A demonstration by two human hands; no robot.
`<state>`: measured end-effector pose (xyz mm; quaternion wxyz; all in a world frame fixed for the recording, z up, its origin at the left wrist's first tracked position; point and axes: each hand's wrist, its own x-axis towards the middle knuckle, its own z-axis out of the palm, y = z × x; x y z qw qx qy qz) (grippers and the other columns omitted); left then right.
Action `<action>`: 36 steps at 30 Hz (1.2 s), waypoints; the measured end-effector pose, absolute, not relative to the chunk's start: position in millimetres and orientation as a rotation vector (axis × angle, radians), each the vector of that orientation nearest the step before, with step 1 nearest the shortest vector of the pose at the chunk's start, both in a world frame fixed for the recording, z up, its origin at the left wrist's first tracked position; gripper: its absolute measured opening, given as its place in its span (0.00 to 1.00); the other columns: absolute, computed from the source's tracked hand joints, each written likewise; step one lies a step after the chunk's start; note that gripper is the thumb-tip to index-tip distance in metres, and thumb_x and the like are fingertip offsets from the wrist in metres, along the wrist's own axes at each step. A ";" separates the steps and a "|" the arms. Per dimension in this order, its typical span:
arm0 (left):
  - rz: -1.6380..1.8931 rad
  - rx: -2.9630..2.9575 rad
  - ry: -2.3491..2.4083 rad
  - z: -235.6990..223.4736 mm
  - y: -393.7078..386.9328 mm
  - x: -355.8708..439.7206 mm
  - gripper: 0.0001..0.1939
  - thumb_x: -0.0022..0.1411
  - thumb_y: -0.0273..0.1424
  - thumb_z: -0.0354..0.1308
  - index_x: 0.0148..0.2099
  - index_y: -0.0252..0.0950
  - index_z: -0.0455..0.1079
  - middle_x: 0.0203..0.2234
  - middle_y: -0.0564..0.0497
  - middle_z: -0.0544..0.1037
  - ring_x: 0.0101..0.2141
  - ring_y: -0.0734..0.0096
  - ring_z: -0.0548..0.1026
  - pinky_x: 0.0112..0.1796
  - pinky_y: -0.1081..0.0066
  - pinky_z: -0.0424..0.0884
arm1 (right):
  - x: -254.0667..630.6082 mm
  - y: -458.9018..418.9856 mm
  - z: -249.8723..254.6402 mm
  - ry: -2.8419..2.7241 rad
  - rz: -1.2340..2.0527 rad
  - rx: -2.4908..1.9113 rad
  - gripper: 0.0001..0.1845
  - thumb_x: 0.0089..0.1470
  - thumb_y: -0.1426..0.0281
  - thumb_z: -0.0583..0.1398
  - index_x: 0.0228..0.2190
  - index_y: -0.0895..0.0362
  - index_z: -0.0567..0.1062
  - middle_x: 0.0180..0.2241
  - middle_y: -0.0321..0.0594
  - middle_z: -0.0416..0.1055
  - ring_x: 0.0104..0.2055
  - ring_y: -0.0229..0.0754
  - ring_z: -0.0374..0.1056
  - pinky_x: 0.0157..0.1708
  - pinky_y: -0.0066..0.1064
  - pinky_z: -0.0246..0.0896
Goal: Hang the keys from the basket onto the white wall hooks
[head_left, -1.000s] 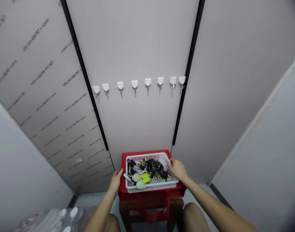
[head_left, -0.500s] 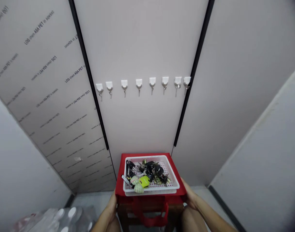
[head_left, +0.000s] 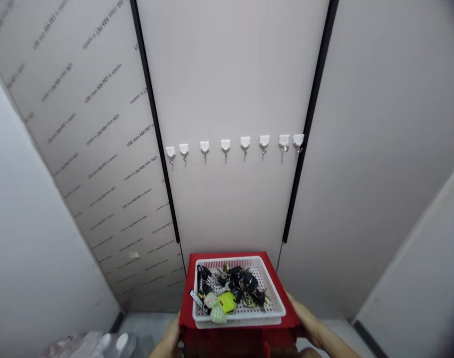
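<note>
My left hand (head_left: 171,337) lies against the left side of a red fabric-covered block, perhaps a bag (head_left: 189,294). Against its right side rests my right hand (head_left: 304,318). The fingers of both hands are mostly hidden, so their grip cannot be made out. On top of the red block sits a white perforated plastic basket (head_left: 273,316). Inside it is a heap of keys with black heads (head_left: 245,281). A yellow-green tag (head_left: 227,302) and a pale green checked plush charm (head_left: 217,314) lie at the basket's front, beside a small white tag (head_left: 196,298).
A row of several white adhesive hooks (head_left: 225,145) is fixed on the pale wall panel (head_left: 230,209) ahead. Black vertical strips (head_left: 152,109) flank the panel. Plastic bottles with white caps (head_left: 121,343) stand on the floor at lower left. Side walls (head_left: 29,219) enclose the space.
The view has tilted up and turned slightly left, so the hooks, basket and red block appear lower and further right. Both hands stay at the block's sides.
</note>
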<state>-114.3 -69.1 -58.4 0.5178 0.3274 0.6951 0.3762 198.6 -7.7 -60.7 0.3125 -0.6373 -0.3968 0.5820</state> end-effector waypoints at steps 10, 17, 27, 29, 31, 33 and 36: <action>1.245 1.037 1.088 125.6 1.1 -92.2 0.23 0.45 0.49 0.39 0.17 0.33 0.54 0.08 0.56 0.60 0.11 0.83 0.58 0.16 0.80 0.51 | 107.3 24.8 124.0 -1.474 1.465 -0.993 0.28 0.40 0.49 0.39 0.07 0.59 0.53 0.05 0.30 0.50 0.09 0.28 0.47 0.12 0.22 0.43; 0.976 1.289 0.817 188.7 6.0 -44.4 0.29 0.44 0.53 0.20 0.13 0.35 0.46 0.03 0.57 0.49 0.08 0.85 0.47 0.13 0.80 0.42 | 77.5 23.9 182.8 -1.430 1.875 -0.429 0.31 0.38 0.46 0.31 0.07 0.58 0.48 0.06 0.28 0.43 0.08 0.26 0.39 0.09 0.20 0.35; 0.857 1.255 0.764 171.4 3.8 -49.0 0.30 0.43 0.54 0.22 0.11 0.34 0.47 0.03 0.57 0.50 0.07 0.86 0.48 0.12 0.81 0.42 | 74.9 17.2 172.2 -1.436 1.973 -0.444 0.31 0.38 0.46 0.31 0.07 0.59 0.48 0.05 0.28 0.42 0.08 0.26 0.38 0.09 0.19 0.34; 0.852 1.228 0.739 165.7 4.5 -51.1 0.30 0.42 0.55 0.25 0.11 0.34 0.47 0.02 0.57 0.50 0.07 0.85 0.47 0.11 0.81 0.41 | 72.6 19.0 168.0 -1.441 1.997 -0.435 0.31 0.37 0.46 0.32 0.07 0.59 0.48 0.05 0.28 0.43 0.08 0.26 0.38 0.09 0.19 0.34; 0.846 1.207 0.728 160.3 4.9 -53.3 0.30 0.42 0.55 0.27 0.11 0.34 0.48 0.02 0.57 0.50 0.06 0.85 0.47 0.11 0.81 0.41 | 70.2 21.1 162.9 -1.441 2.022 -0.434 0.31 0.37 0.45 0.32 0.07 0.59 0.49 0.05 0.28 0.43 0.08 0.26 0.38 0.09 0.19 0.33; 0.841 1.189 0.731 155.9 5.3 -55.6 0.30 0.41 0.55 0.28 0.10 0.34 0.48 0.02 0.57 0.50 0.06 0.85 0.47 0.11 0.81 0.40 | 68.2 22.7 158.1 -1.435 2.042 -0.438 0.31 0.38 0.46 0.32 0.07 0.59 0.49 0.05 0.28 0.43 0.08 0.26 0.38 0.09 0.19 0.33; 0.833 1.171 0.742 152.1 6.1 -58.4 0.30 0.41 0.55 0.28 0.10 0.34 0.49 0.02 0.57 0.51 0.06 0.85 0.47 0.11 0.81 0.39 | 65.9 23.6 154.2 -1.428 2.063 -0.437 0.31 0.38 0.46 0.33 0.07 0.59 0.49 0.05 0.28 0.43 0.07 0.26 0.38 0.09 0.19 0.32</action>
